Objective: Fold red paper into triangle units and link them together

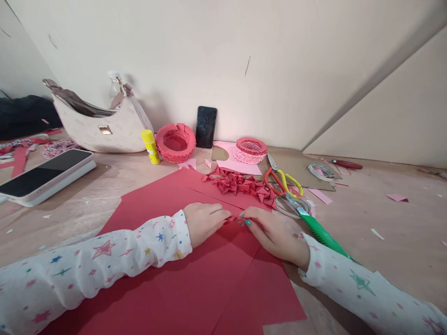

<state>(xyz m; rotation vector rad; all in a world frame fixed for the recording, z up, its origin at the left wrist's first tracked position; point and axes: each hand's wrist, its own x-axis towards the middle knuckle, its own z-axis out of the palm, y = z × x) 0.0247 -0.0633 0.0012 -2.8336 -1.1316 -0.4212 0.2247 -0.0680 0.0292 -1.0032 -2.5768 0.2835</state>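
Note:
My left hand and my right hand meet above large red paper sheets. Both are closed, fingertips pinching a small red paper piece between them; its exact shape is mostly hidden by the fingers. Just beyond the hands lies a heap of folded red paper pieces. To the right of the heap are scissors with red and yellow handles. A green-handled tool with a metal end lies beside my right hand, partly behind the wrist.
A yellow glue stick stands near a red folded-paper ring. A black phone leans on the wall, left of a pink-and-red ring. Left are a handbag and a white device. A tape roll lies right.

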